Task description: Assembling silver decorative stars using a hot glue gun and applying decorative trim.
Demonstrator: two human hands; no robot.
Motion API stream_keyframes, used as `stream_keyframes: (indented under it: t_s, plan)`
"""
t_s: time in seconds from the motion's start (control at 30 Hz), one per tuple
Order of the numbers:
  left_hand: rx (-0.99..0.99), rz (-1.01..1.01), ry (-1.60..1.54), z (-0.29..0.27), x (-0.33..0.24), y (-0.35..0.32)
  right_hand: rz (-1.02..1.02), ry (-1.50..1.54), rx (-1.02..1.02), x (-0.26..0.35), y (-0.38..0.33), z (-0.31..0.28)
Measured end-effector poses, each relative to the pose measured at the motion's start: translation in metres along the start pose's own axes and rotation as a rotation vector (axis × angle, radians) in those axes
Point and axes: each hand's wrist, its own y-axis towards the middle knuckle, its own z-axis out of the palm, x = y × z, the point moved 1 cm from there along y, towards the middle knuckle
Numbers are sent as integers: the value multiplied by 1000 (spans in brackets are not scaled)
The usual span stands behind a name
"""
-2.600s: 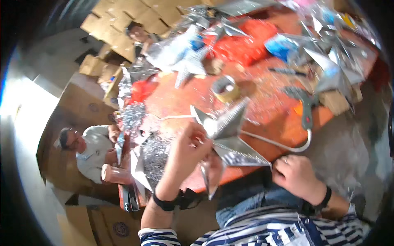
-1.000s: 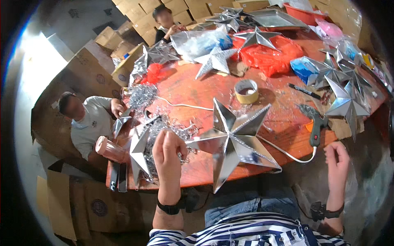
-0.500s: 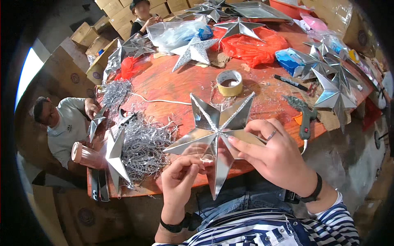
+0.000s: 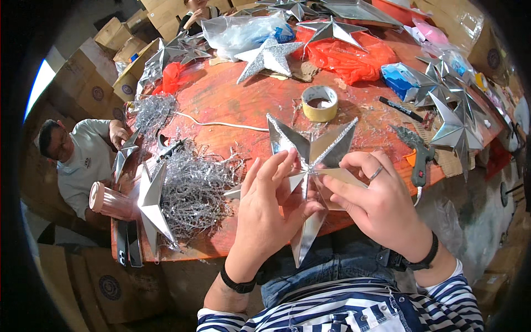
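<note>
A folded silver star (image 4: 310, 166) is held over the near edge of the red worktop (image 4: 232, 99), just past the lap. It is gripped from 9 o'clock by the left hand (image 4: 265, 216) and pinched from 3 o'clock by the right hand (image 4: 381, 205). The points seem to be being shaped or joined at the centre; a steady grip and careful pressing along the seam are judged to be needed next. Silver tinsel (image 4: 193, 188) lies at 9 o'clock, a tape roll (image 4: 319, 103) at 12.

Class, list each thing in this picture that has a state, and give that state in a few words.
Silver star: held up in both hands.
Left hand: gripping the star.
Right hand: gripping the star.
Tape roll: lying flat on the table.
Glue gun: lying on the table, untouched.
</note>
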Motion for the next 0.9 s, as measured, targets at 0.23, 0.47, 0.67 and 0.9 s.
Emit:
stream_keyframes:
  t_s: [0.23, 0.47, 0.67, 0.9]
  plan:
    - [81, -5, 84, 2, 1, 0, 12, 11, 5, 2, 2, 0]
    - [67, 47, 98, 2, 5, 0, 7, 15, -1, 2, 6, 3]
    - [58, 55, 146, 2, 3, 1, 9, -23, 59, 3, 7, -3]
    - [82, -77, 100, 1, 1, -1, 3, -29, 59, 1, 3, -6]
